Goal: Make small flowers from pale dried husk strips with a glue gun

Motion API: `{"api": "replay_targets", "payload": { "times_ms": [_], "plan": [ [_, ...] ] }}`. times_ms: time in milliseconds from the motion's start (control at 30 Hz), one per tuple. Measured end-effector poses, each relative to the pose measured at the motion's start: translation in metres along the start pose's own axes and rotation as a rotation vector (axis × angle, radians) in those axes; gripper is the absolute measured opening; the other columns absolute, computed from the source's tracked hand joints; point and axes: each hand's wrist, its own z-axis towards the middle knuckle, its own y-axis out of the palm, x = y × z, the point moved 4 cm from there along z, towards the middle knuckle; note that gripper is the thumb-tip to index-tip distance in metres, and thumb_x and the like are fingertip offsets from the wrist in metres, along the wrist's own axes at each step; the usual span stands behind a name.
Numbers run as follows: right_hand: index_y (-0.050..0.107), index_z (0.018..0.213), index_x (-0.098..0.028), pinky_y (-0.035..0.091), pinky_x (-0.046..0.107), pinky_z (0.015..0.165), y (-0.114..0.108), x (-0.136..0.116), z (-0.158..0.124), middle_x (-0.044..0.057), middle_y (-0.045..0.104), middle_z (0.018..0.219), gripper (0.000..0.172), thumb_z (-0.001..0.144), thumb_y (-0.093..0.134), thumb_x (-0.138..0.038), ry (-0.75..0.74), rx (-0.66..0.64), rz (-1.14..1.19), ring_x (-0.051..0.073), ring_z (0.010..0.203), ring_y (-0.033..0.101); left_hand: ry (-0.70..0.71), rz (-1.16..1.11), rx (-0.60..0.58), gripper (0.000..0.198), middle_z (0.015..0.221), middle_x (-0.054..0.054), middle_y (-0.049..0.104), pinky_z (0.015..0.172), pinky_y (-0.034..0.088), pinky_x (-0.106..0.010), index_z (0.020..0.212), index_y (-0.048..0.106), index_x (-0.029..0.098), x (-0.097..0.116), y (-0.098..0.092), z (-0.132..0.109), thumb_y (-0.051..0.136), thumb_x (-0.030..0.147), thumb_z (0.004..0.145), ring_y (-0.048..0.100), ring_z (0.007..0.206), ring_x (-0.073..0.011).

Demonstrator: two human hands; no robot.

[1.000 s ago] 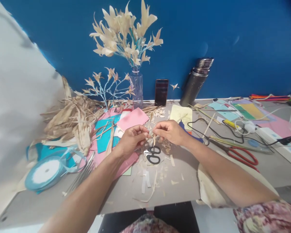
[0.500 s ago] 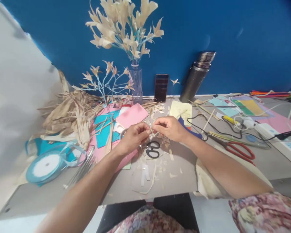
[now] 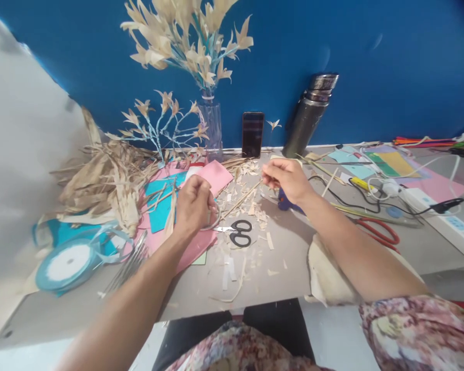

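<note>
My left hand (image 3: 195, 206) is closed over the pink and blue sheets, fingers curled inward; what it holds, if anything, is hidden. Farther right, my right hand (image 3: 284, 178) is raised in a pinch, and I cannot make out anything between its fingertips. Just under the right hand lies a blue glue gun (image 3: 288, 204), partly covered. Black-handled scissors (image 3: 241, 233) rest on the table between my forearms, blades toward my left hand. A ring-shaped roll (image 3: 217, 216) shows beside the left hand. Pale husk scraps (image 3: 251, 198) are scattered between the hands.
Dried husks (image 3: 104, 185), a ribbon spool (image 3: 67, 265) and metal wires (image 3: 129, 263) lie left. Along the wall stand a flower-filled bottle (image 3: 212, 129), a phone (image 3: 252, 134) and a flask (image 3: 309, 118). Red-handled scissors (image 3: 382, 232), cords and a power strip (image 3: 441, 221) are right.
My hands, close together before, have moved apart: the left one leftward and slightly up, the right one up and rightward. The scissors and scraps between them show more fully.
</note>
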Motion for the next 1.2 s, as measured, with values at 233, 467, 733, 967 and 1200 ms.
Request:
{"api": "replay_targets", "payload": {
  "times_ms": [233, 467, 733, 967, 1200],
  "plan": [
    [0.064, 0.065, -0.016, 0.033, 0.018, 0.039, -0.008, 0.001, 0.003, -0.001, 0.061, 0.056, 0.035, 0.073, 0.077, -0.047, 0.101, -0.050, 0.149, 0.006, 0.043, 0.047, 0.101, 0.215, 0.070, 0.008, 0.076, -0.001, 0.065, 0.064, 0.045, -0.027, 0.085, 0.061, 0.020, -0.016, -0.006, 0.013, 0.053, 0.021, 0.081, 0.060, 0.067, -0.0153],
    [0.066, 0.071, -0.015, 0.038, 0.020, 0.045, 0.008, 0.008, -0.002, 0.003, 0.071, 0.070, 0.022, 0.079, 0.072, -0.036, 0.104, -0.322, -0.039, 0.007, 0.049, 0.053, 0.210, 0.303, -0.135, 0.012, 0.082, -0.003, 0.069, 0.072, 0.046, -0.030, 0.081, 0.065, 0.020, -0.003, 0.010, -0.006, 0.055, 0.025, 0.085, 0.061, 0.075, -0.0187],
    [0.065, 0.068, -0.016, 0.037, 0.020, 0.050, 0.042, 0.001, -0.024, -0.003, 0.063, 0.058, 0.015, 0.081, 0.060, -0.021, 0.107, -0.570, -0.482, 0.009, 0.054, 0.055, 0.155, 0.271, -0.464, 0.021, 0.078, -0.002, 0.070, 0.071, 0.042, -0.028, 0.078, 0.068, 0.019, 0.006, 0.032, -0.037, 0.052, 0.022, 0.089, 0.062, 0.075, -0.0172],
    [0.062, 0.064, -0.017, 0.031, 0.021, 0.050, 0.039, -0.008, -0.026, -0.004, 0.062, 0.059, 0.016, 0.080, 0.060, -0.018, 0.045, -0.500, -0.648, 0.008, 0.054, 0.051, -0.137, -0.014, -0.502, 0.024, 0.072, -0.002, 0.065, 0.061, 0.041, -0.025, 0.078, 0.066, 0.017, -0.003, 0.037, -0.044, 0.049, 0.029, 0.091, 0.057, 0.067, -0.0150],
    [0.066, 0.077, -0.018, 0.035, 0.022, 0.054, 0.043, -0.014, -0.030, -0.002, 0.065, 0.067, 0.009, 0.078, 0.069, -0.027, 0.101, -0.442, -0.661, 0.011, 0.061, 0.055, -0.248, -0.109, -0.499, 0.020, 0.067, -0.001, 0.061, 0.056, 0.037, -0.023, 0.073, 0.063, 0.016, -0.006, 0.043, -0.047, 0.056, 0.029, 0.087, 0.050, 0.061, -0.0125]
  ]
}}
